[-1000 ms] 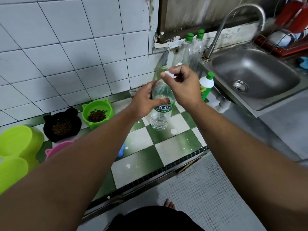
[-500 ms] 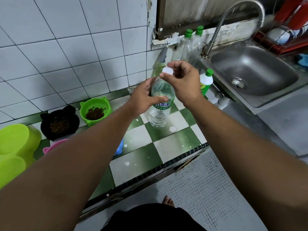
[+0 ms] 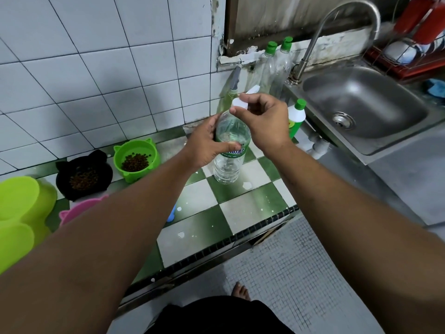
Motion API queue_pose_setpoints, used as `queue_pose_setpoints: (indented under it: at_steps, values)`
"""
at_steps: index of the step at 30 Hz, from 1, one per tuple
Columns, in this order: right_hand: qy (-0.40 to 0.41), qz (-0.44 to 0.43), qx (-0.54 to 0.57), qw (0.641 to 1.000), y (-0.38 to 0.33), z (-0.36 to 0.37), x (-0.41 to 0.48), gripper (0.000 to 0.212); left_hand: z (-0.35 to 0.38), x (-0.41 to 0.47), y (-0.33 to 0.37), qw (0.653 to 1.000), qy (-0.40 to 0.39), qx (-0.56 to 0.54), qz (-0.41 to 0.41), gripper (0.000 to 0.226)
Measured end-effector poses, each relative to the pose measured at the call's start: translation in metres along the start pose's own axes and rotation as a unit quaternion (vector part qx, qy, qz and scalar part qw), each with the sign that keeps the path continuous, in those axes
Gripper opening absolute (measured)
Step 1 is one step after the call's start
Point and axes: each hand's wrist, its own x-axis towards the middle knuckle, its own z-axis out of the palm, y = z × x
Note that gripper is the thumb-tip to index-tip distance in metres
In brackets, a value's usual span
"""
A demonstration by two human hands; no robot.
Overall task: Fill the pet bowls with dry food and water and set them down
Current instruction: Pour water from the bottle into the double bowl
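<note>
mid-frame, my right hand (image 3: 265, 124) has twisted the pinched white cap (image 3: 239, 104) further, left hand (image 3: 207, 145) gripping the water bottle (image 3: 227, 167); pouring nears.

Clear plastic bottle (image 3: 227, 150), glossy tiled wall (image 3: 101, 75), brushed metal sink (image 3: 366, 102)

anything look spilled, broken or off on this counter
White blotches dot the checked counter near the water bottle, like dried drips. The wall edge above the green-capped bottles is chipped and peeling. The green bowl and black bowl sit upright, no food scattered.
</note>
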Motion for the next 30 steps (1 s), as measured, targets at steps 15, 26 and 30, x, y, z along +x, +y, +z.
queue_pose_setpoints:
  at_steps: [15,26,30]
  values:
    - [-0.036,-0.019,-0.005,0.999,0.004,0.001,0.001,0.023,-0.003,0.005,-0.009,1.000,0.004,0.009,-0.001,0.085]
    - [0.007,-0.020,-0.032,0.999,0.005,0.003,-0.003,0.025,-0.003,0.004,-0.007,0.999,0.010,0.040,-0.004,0.079]
    - [0.014,-0.055,-0.069,0.996,0.004,0.004,-0.012,0.037,-0.004,0.000,-0.010,0.997,0.011,0.070,-0.004,0.074]
